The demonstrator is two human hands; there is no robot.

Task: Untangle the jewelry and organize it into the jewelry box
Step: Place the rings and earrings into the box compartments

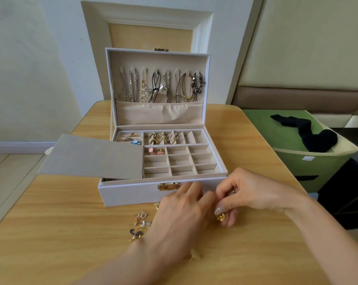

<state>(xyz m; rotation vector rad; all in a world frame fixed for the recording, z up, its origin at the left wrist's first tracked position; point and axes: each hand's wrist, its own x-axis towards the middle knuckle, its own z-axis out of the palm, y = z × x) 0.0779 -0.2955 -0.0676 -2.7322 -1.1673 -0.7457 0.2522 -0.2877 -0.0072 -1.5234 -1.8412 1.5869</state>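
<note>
The white jewelry box [133,194] stands open on the wooden table [50,233]. Necklaces [159,87] hang on hooks inside its lid. Rings and earrings lie in the back tray compartments [163,138]; pink earrings [155,152] sit in one small cell. A loose pile of earrings [141,223] lies on the table in front of the box. My left hand [180,219] lies just right of the pile, its fingertips meeting my right hand [241,194]. My right hand pinches a small gold piece [221,218] between thumb and fingers. What the left fingertips hold is hidden.
A grey card insert [91,157] lies across the box's left side, overhanging the table. A small pale earring [194,255] lies near my left wrist. A green bin [309,161] with dark cloth stands right of the table.
</note>
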